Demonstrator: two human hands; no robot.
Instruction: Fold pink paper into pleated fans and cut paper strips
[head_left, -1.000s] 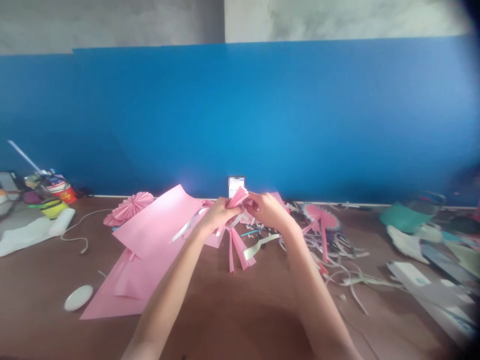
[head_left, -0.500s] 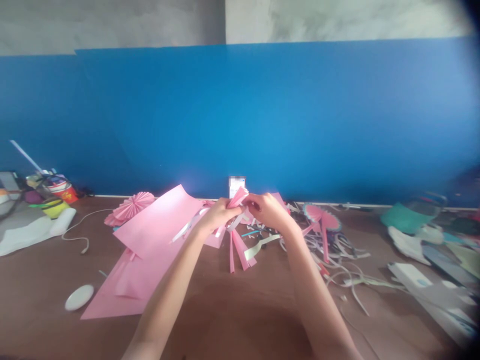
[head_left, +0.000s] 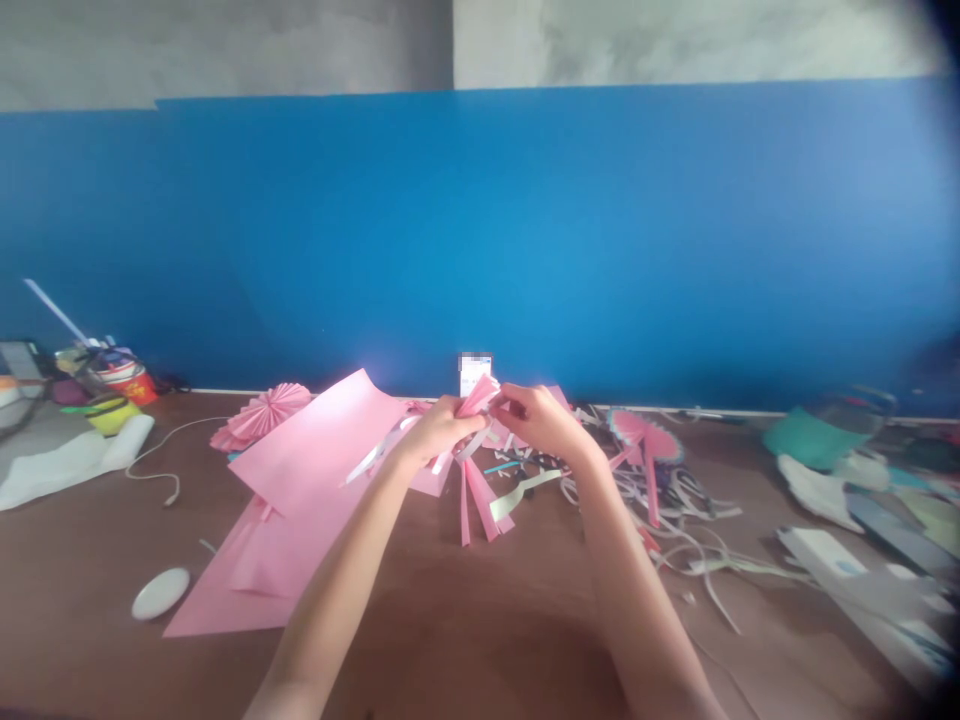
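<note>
Near the middle of the brown table, my left hand (head_left: 442, 430) is closed on a pleated pink paper piece (head_left: 478, 397), whose folds stick up past the fingers. My right hand (head_left: 531, 412) is closed beside it, its fingertips at the right edge of the pleats; what they pinch is too small to make out. Folded pink strips (head_left: 480, 500) lie below the hands, near a pale green strip (head_left: 517, 494). Large pink sheets (head_left: 315, 450) lie beside my left forearm.
A phone (head_left: 475, 372) stands behind the hands. Pink fans (head_left: 271, 408) lie at left, another (head_left: 646, 438) at right among white strips (head_left: 705, 550). A white oval object (head_left: 160, 594) is front left; a blue panel (head_left: 480, 240) rises behind.
The fingers of my right hand have shifted slightly at the pleated paper, and the pleats look a little more spread. My left hand keeps its hold in nearly the same place.
</note>
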